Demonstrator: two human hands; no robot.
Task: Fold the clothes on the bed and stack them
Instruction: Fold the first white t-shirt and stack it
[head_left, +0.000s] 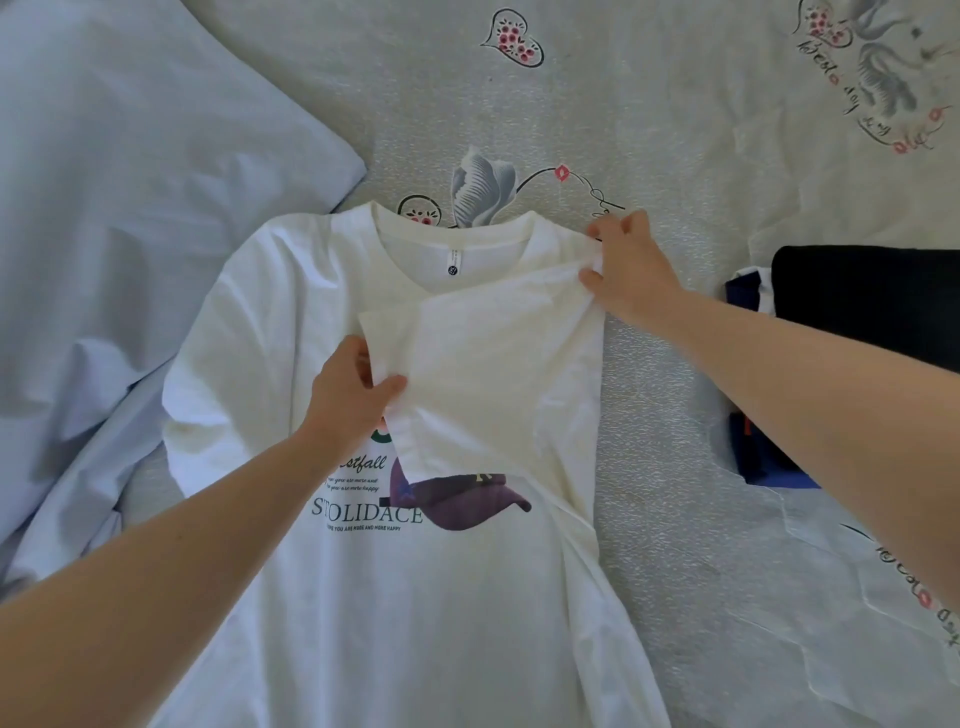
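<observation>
- White T-shirt (426, 597) flat on bed (675, 395), print up, left of dark folded stack (862, 301).
- Left hand (348, 395) pinching folded-in sleeve (467, 364); right hand (631, 265) pinching shoulder seam.
- Risk: uneven pull, crooked fold, bunching above print.

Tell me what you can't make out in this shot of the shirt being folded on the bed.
- White shirt hem: cut off by the bottom edge of the head view.
- Its chest print: partly covered by the folded-over sleeve and the left hand.
- Dark folded stack: cut by the right edge and crossed by the right arm; count unclear.
- Neck label: too small to read.
</observation>
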